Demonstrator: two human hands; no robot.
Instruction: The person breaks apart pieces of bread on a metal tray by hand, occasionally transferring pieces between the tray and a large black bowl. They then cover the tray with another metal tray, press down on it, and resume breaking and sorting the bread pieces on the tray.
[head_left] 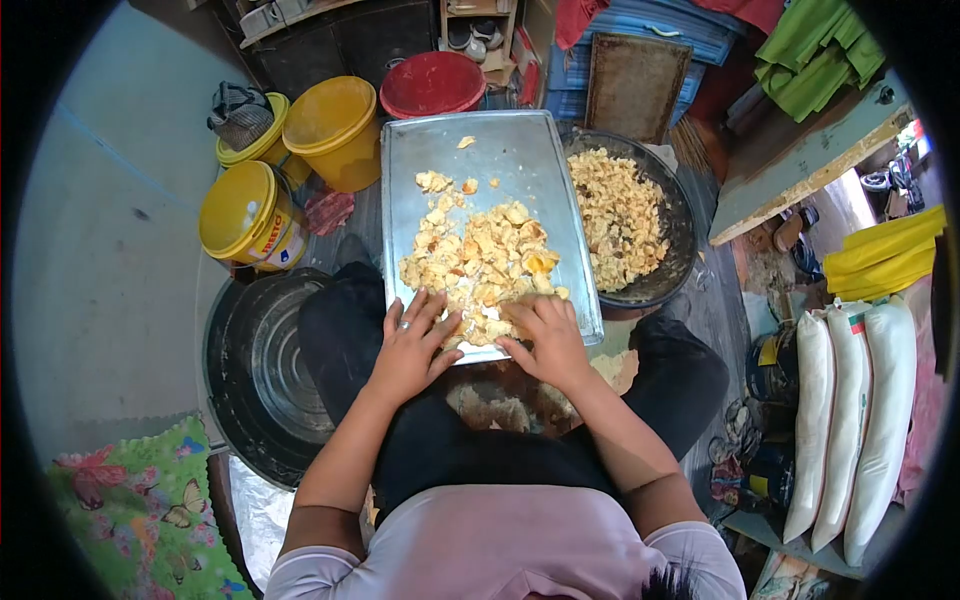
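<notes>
A silver metal tray [410, 142] lies in front of me, above my lap. Torn pale-yellow pieces [490, 250], which look like bread, are heaped on its middle and near half, with a few small bits farther up. My left hand [410, 345], a ring on one finger, rests at the tray's near left edge, fingers spread at the heap's border. On the near right side, my right hand [548, 338] has its fingers stretched over the pieces and its thumb apart. Neither hand visibly grips anything.
A black basin [688, 230] of similar torn pieces stands right of the tray. On the left are yellow buckets [330, 130], a red bucket [432, 84] and an empty-looking black tub [285, 350]. White sacks [850, 420] lean at the right by a door [800, 155].
</notes>
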